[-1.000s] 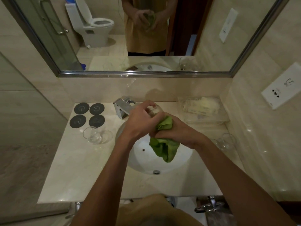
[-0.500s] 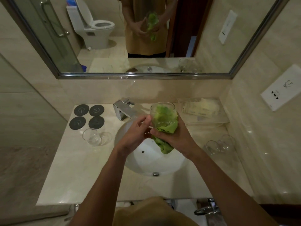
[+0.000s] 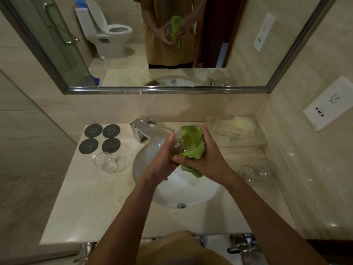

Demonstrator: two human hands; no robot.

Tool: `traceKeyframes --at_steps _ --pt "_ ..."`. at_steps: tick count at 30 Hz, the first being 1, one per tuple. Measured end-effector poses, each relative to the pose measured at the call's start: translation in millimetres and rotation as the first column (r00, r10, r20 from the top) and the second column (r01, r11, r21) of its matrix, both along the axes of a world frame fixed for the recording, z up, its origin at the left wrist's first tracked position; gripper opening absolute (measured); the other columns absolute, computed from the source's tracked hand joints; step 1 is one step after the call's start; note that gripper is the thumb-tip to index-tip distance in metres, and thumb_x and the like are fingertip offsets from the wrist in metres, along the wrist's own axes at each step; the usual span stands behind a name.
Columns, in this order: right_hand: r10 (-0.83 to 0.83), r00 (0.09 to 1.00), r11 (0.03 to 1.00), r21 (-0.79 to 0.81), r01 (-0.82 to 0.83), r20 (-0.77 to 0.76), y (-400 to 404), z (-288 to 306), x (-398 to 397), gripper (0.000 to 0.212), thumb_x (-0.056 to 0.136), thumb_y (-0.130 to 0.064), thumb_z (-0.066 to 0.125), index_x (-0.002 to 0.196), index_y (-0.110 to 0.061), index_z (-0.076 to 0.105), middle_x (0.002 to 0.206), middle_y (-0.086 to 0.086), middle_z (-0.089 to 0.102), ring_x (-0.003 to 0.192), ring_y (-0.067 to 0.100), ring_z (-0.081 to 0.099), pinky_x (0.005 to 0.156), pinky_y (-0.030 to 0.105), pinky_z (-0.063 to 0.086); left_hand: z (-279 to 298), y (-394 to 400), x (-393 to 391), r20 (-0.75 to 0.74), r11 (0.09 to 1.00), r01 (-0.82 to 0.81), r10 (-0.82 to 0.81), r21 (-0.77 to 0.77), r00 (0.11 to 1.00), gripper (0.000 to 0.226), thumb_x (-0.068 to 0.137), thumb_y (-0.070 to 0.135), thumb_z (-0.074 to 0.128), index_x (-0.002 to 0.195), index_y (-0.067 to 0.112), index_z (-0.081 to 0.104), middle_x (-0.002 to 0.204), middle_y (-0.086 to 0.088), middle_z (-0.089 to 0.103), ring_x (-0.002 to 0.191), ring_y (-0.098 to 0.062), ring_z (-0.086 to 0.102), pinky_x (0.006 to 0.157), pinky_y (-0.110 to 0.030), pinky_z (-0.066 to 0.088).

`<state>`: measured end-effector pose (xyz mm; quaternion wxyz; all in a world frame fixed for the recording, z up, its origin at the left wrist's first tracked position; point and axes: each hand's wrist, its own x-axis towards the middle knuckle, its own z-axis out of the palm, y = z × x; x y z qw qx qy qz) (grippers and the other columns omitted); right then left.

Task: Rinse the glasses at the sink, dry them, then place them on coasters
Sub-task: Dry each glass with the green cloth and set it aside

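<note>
Over the white sink [image 3: 152, 180] my left hand [image 3: 162, 161] grips a clear glass [image 3: 176, 145] from the left side. My right hand [image 3: 206, 155] presses a green cloth [image 3: 192, 144] over and around that glass, and most of the glass is hidden by it. Several dark round coasters [image 3: 102, 139] lie at the back left of the counter, with nothing on them. One clear glass [image 3: 106, 162] rests on the counter just in front of the coasters. Two more glasses [image 3: 256, 170] stand on the counter right of the sink.
A chrome tap [image 3: 144, 131] stands behind the sink. A clear tray [image 3: 238, 131] of packets sits at the back right. The beige counter [image 3: 86, 207] ends at a front edge near me. A mirror [image 3: 172, 44] and a wall socket [image 3: 328, 104] lie beyond.
The glass, upright with the cloth stuffed inside half a second ago, is now tipped and wrapped by the cloth. Both hands have turned around it over the sink.
</note>
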<state>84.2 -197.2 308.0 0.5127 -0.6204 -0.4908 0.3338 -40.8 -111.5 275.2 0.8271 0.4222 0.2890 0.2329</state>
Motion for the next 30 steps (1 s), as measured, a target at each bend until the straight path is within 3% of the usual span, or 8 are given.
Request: traceKeyframes --at_steps 5,11,16,20,22,25,28,30 --pt "-0.013 0.996 1.000 0.018 0.012 0.087 0.8 -2.9 1.6 0.079 0.065 -0.025 0.094 0.128 -0.018 0.045 0.111 -0.007 0.064 0.103 0.011 0.066 0.087 0.032 0.057 5.6 -0.2 3.4 -0.086 0.995 -0.003 0.012 0.102 0.996 0.069 0.095 0.062 0.041 0.131 0.007 0.062 0.122 -0.020 0.068 0.114 -0.033 0.065 0.094 -0.043 0.050" --pt "-0.035 0.979 0.999 0.002 0.035 0.201 4.2 -8.8 4.2 0.087 0.060 -0.053 0.090 0.130 -0.033 0.042 0.119 -0.006 0.060 0.112 0.020 0.059 0.092 0.045 0.053 3.1 -3.5 8.0 -0.157 0.992 0.002 0.018 0.125 0.987 0.081 0.085 0.078 0.041 0.119 0.009 0.068 0.100 -0.016 0.070 0.095 -0.032 0.064 0.092 -0.054 0.049" --pt "-0.067 0.974 0.998 0.011 0.067 0.217 5.5 -8.1 1.9 0.087 0.059 -0.057 0.089 0.130 -0.037 0.042 0.119 -0.004 0.059 0.114 0.022 0.058 0.092 0.045 0.053 5.9 -3.6 10.0 -0.121 0.995 -0.004 0.016 0.104 0.992 0.076 0.084 0.078 0.043 0.106 0.010 0.071 0.093 -0.018 0.061 0.088 -0.032 0.055 0.082 -0.045 0.040" --pt "-0.076 0.973 0.997 0.022 0.073 0.219 4.9 -7.2 1.0 0.086 0.060 -0.055 0.089 0.130 -0.038 0.042 0.119 -0.006 0.060 0.114 0.023 0.058 0.092 0.046 0.052 4.0 -4.2 8.2 -0.111 0.997 0.013 -0.005 0.070 0.994 0.067 0.101 0.061 0.029 0.108 0.007 0.066 0.084 -0.004 0.073 0.078 -0.017 0.069 0.068 -0.030 0.054" --pt "-0.082 0.972 0.997 0.026 0.078 0.220 4.2 -6.3 0.1 0.086 0.060 -0.055 0.089 0.130 -0.038 0.042 0.119 -0.006 0.060 0.113 0.022 0.059 0.092 0.046 0.053 5.0 -4.5 7.5 -0.085 0.998 0.004 0.001 0.056 0.996 0.071 0.099 0.062 0.035 0.120 -0.001 0.063 0.094 -0.010 0.072 0.086 -0.022 0.070 0.070 -0.033 0.055" --pt "-0.073 0.962 0.997 0.009 0.073 0.264 3.1 -4.6 0.4 0.089 0.061 -0.053 0.090 0.133 -0.035 0.042 0.121 -0.007 0.057 0.114 0.020 0.056 0.093 0.041 0.052 12.0 -2.2 9.2 -0.125 0.994 -0.104 0.109 0.043 0.986 0.070 0.087 0.064 0.058 0.112 0.000 0.067 0.094 -0.015 0.068 0.085 -0.026 0.068 0.073 -0.038 0.056" --pt "-0.043 0.917 0.998 -0.028 0.060 0.397 1.4 -0.8 3.4 0.095 0.060 -0.042 0.093 0.138 -0.027 0.041 0.129 -0.008 0.052 0.116 0.016 0.048 0.096 0.027 0.044 15.3 1.4 11.4 -0.236 0.963 -0.165 0.214 0.214 0.948 0.079 0.072 0.075 0.066 0.108 0.005 0.067 0.097 -0.018 0.071 0.086 -0.033 0.072 0.076 -0.050 0.059" --pt "-0.023 0.871 0.997 -0.052 0.055 0.492 1.5 1.8 5.3 0.097 0.058 -0.039 0.094 0.138 -0.022 0.042 0.131 -0.008 0.050 0.116 0.016 0.043 0.096 0.025 0.039 19.2 -1.5 11.5 -0.320 0.910 -0.182 0.310 0.374 0.895 0.072 0.076 0.073 0.064 0.104 0.007 0.064 0.091 -0.011 0.071 0.073 -0.012 0.071 0.058 -0.031 0.058"
